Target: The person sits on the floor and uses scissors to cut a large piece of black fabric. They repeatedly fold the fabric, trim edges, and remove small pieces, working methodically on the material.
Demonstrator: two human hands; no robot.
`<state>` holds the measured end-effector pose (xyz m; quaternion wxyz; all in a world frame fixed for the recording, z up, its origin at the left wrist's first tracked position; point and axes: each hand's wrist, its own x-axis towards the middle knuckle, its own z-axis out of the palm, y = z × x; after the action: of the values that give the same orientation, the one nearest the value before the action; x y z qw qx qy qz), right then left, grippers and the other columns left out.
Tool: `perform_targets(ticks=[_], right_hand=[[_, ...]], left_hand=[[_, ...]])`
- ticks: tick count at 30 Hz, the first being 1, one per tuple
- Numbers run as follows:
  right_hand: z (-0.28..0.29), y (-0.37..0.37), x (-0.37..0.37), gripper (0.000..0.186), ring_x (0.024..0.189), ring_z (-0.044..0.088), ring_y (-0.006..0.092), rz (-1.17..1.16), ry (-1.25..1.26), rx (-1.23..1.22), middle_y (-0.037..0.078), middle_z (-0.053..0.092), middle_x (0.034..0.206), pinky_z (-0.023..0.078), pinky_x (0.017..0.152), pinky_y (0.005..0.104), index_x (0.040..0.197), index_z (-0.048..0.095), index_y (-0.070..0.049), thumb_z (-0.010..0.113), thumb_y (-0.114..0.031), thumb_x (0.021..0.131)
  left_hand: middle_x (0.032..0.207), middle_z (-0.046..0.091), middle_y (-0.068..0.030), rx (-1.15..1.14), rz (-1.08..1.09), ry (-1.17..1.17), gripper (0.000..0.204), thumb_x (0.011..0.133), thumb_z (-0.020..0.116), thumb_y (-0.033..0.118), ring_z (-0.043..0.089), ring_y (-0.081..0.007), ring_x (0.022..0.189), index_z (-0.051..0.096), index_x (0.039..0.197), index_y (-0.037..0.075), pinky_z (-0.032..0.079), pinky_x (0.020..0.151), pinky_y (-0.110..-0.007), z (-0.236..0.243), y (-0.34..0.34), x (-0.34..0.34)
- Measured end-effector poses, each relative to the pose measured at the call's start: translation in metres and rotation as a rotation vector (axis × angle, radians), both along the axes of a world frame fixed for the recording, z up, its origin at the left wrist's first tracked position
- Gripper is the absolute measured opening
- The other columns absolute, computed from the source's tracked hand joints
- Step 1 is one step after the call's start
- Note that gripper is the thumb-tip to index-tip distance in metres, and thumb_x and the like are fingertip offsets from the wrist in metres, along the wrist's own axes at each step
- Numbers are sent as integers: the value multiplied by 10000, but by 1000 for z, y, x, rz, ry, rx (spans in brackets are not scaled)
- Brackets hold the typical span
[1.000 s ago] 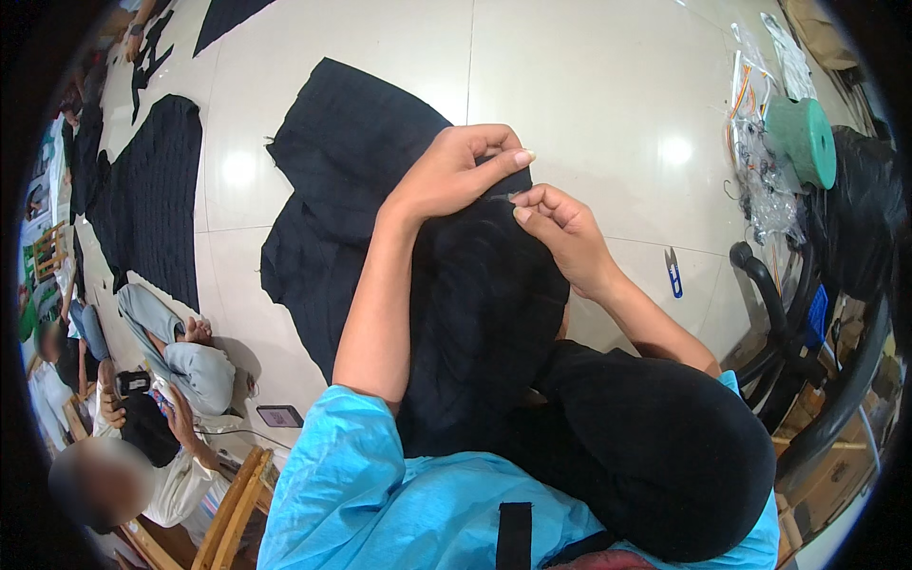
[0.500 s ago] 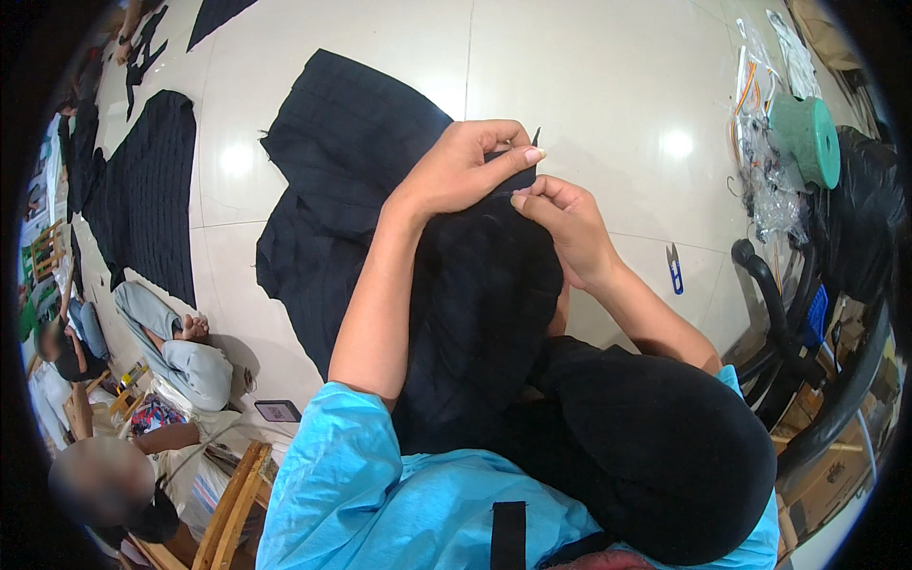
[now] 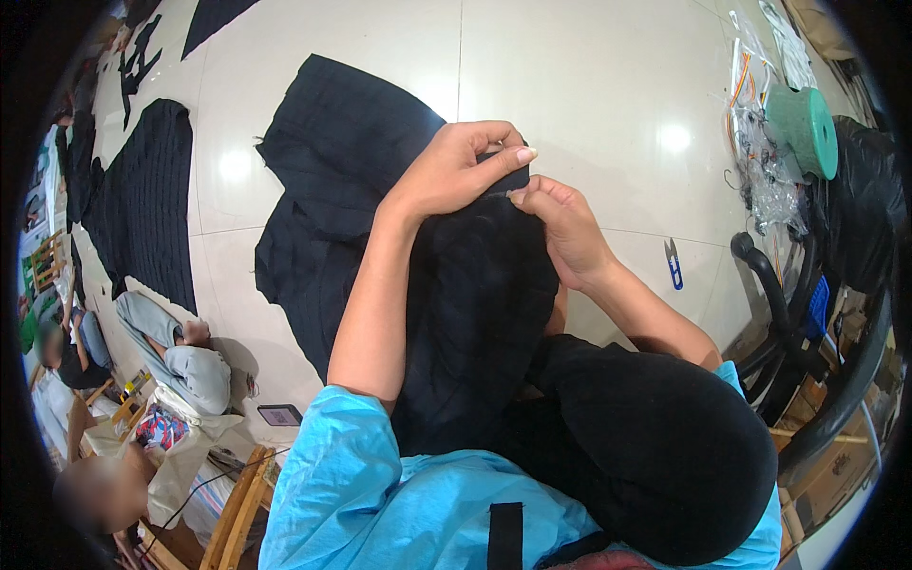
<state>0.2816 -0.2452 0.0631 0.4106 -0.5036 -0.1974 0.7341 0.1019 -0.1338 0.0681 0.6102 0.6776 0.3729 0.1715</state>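
Note:
A large pleated black cloth (image 3: 323,161) lies across my lap and the floor in front of me. My left hand (image 3: 463,171) is closed on its upper right corner, thumb on top and fingers curled behind. Just below, my right hand (image 3: 559,223) is curled, thumb and forefinger pinching the cloth at a short pale line along its edge; whether a thread or small tool is there is too small to tell. Small snips with blue handles (image 3: 674,264) lie on the tiles to the right of my right hand.
Other black cloth pieces (image 3: 152,199) and a phone (image 3: 280,414) lie left. Seated people (image 3: 190,370) and wooden frames (image 3: 233,508) line the left side. A green spool (image 3: 798,128), plastic-wrapped strips (image 3: 760,152) and a black chair frame (image 3: 779,304) stand right.
My right thumb has drawn in to a tighter pinch and that hand sits slightly lower in its curl. At lower left, a co-worker has moved a dark object out of sight.

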Motion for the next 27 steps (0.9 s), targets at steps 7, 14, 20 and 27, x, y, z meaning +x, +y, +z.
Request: perform_targets(ticks=[7,14,20,27], right_hand=[[9,0,-5,94,976,610,85,39,-49,24,4,691,1005,467,949,295,1017,693,-73,669,-164,1029],[3,-1,-4,136,1014,594,94,44,-20,14,3,684,1035,448,984,315,1055,700,-77,634,-195,1044],[7,2,-2,133,1005,594,100,12,1,-21,8,682,1023,453,978,318,1045,693,-77,618,-186,1041],[1,-3,-1,120,914,600,83,-8,-93,23,11,690,1000,490,865,273,1031,685,-45,614,-141,1041]], left_hand=[[804,694,-7,-24,4,-20,323,1061,690,344,607,-94,764,741,946,47,497,717,-286,-1,0,1],[709,664,-13,26,45,-85,353,1039,716,364,537,-91,644,760,933,30,423,611,-270,-3,-3,4],[792,704,-19,25,-6,-4,340,1060,694,371,620,-99,742,751,959,51,502,692,-284,-3,0,1],[795,697,-15,8,-5,-17,335,1061,692,362,616,-102,744,752,962,47,503,710,-287,-3,0,-1]])
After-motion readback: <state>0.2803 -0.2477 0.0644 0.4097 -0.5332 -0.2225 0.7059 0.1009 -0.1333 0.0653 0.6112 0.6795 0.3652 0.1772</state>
